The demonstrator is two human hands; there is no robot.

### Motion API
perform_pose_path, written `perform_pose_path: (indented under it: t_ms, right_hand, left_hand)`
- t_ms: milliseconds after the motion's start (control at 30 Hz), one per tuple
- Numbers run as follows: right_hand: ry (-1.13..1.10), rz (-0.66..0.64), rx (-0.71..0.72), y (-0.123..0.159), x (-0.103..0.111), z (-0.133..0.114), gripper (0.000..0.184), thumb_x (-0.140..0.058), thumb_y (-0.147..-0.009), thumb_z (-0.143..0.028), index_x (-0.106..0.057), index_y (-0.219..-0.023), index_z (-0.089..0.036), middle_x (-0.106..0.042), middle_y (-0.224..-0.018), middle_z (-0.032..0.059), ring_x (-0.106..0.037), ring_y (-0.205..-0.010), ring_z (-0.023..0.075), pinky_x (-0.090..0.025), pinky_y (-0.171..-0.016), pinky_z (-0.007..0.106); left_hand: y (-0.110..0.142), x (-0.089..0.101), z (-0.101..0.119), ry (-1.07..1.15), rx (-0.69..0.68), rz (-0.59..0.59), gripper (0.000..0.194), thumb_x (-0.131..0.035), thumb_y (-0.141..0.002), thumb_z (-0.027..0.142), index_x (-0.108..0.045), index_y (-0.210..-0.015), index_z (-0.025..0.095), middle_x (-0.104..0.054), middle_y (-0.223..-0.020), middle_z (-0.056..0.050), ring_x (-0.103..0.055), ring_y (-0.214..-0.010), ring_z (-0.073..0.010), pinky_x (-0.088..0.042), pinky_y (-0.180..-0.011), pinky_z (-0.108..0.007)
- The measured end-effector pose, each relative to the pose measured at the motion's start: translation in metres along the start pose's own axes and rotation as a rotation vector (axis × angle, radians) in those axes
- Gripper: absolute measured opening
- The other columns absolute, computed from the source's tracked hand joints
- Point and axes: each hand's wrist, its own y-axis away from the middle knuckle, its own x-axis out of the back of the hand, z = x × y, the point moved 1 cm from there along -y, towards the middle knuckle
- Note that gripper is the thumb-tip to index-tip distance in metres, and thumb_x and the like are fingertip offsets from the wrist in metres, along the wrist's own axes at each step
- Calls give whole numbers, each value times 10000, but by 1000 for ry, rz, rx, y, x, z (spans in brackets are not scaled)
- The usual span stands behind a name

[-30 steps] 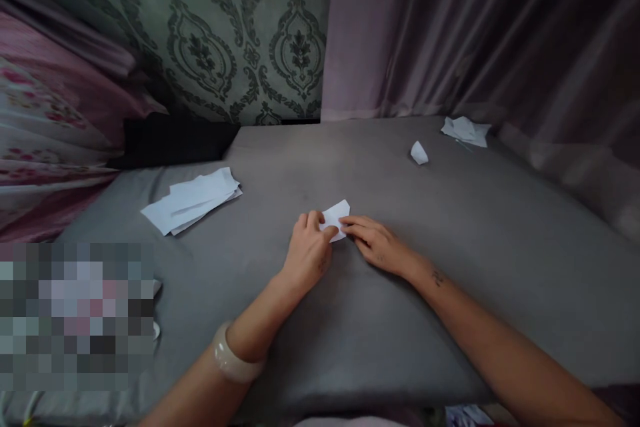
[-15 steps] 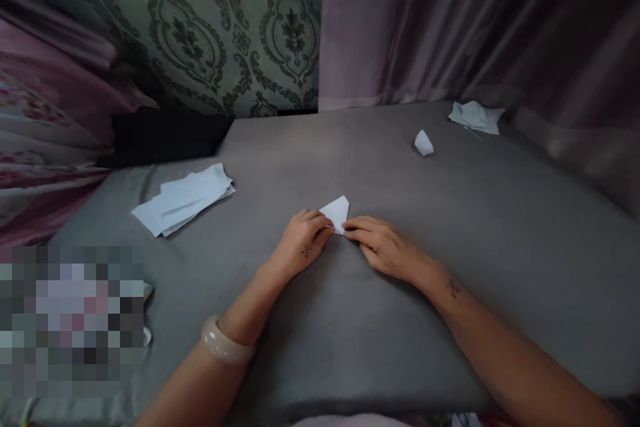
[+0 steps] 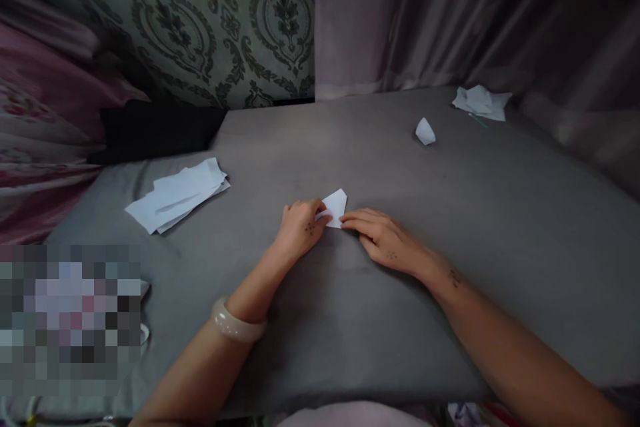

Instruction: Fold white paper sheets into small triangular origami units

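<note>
A small folded white paper (image 3: 337, 205) with a pointed top lies on the grey cloth in front of me. My left hand (image 3: 303, 225) pinches its left side between thumb and fingers, where a folded flap stands up slightly. At the paper's lower right corner, the outstretched fingertips of my right hand (image 3: 381, 237) touch the edge. The thumb of that hand sits lower, apart from the paper. My left fingers cover part of the paper's left side.
A stack of white paper sheets (image 3: 177, 195) lies to the left. Farther back on the right are a small folded paper piece (image 3: 425, 131) and a pile of white papers (image 3: 481, 103). A black cloth (image 3: 160, 130) lies at the back left. Curtains (image 3: 430, 13) border the grey surface.
My left hand has turned a little and now pinches the paper's left side, with a flap raised. My right fingertips remain at the lower right corner. The whole view has shifted slightly.
</note>
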Motion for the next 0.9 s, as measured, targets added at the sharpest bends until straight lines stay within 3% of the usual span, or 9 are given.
perform_pose_path:
  t_ms: [167,367,500,600,900]
  right_hand:
    - [6,-27,19,2,-1,1,552,-427,-793,25,-559,-1261,-235,-606,-1235,56,-544,-1113,199,-441,-968,405]
    - [107,-23,34,-2,-2,-4,403,-484,-804,-35,-656,-1122,-213,-630,-1145,64,-541,-1000,214,-454,-862,393]
    - [115,21,-26,-13,-2,-10,209,-523,-834,-125,-704,-917,-187,-658,-973,51,-541,-861,187,-431,-788,357]
    - [94,25,-43,-22,-3,-7,187,-522,-865,-165,-686,-777,-177,-644,-865,47,-535,-806,171,-415,-765,338]
    - [-70,-35,-14,-38,-6,15,111,-544,-896,-202,-631,-827,-189,-607,-865,27,-547,-807,150,-423,-742,290]
  left_hand:
    - [1,-4,-1,15,42,30,161,-547,-858,318,-630,-937,205,-689,-946,-47,-597,-885,-223,-367,-784,-351]
    - [5,-5,-4,13,93,111,180,-585,-835,382,-627,-893,216,-673,-939,-45,-549,-943,-247,-335,-812,-378]
    - [4,-5,-5,39,98,130,126,-563,-852,318,-640,-849,218,-682,-885,-31,-550,-902,-234,-326,-803,-376]
    - [3,-6,-5,38,88,139,126,-553,-858,295,-647,-838,212,-682,-871,-35,-551,-891,-234,-325,-801,-376]
    - [2,-7,-6,32,46,135,146,-518,-883,287,-636,-864,202,-669,-895,-36,-546,-902,-221,-310,-777,-359]
